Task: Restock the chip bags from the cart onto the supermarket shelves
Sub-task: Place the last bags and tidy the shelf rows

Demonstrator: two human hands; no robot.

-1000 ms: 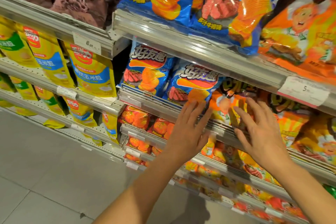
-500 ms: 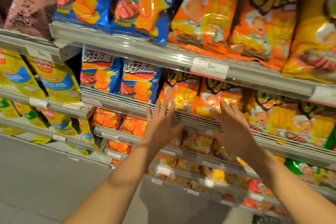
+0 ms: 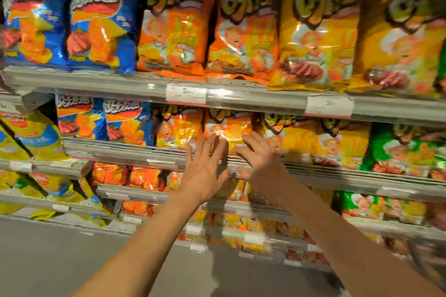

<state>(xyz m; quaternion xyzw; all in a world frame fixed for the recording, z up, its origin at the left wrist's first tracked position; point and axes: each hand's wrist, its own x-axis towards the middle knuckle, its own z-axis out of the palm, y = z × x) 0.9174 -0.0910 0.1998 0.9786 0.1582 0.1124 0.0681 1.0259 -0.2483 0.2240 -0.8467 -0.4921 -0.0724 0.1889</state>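
Left hand [image 3: 205, 171] and right hand [image 3: 259, 164]: both are reaching out with fingers spread and released, grasping nothing, fingertips meeting the orange bag [image 3: 229, 128] standing on the second shelf [image 3: 120, 152] between an orange neighbour and the yellow bags [image 3: 301, 140]. I am judging this as the facing step, squaring a shelved bag behind the rail. Next I am needing a light, even push, then another bag from the cart, which is not in view.
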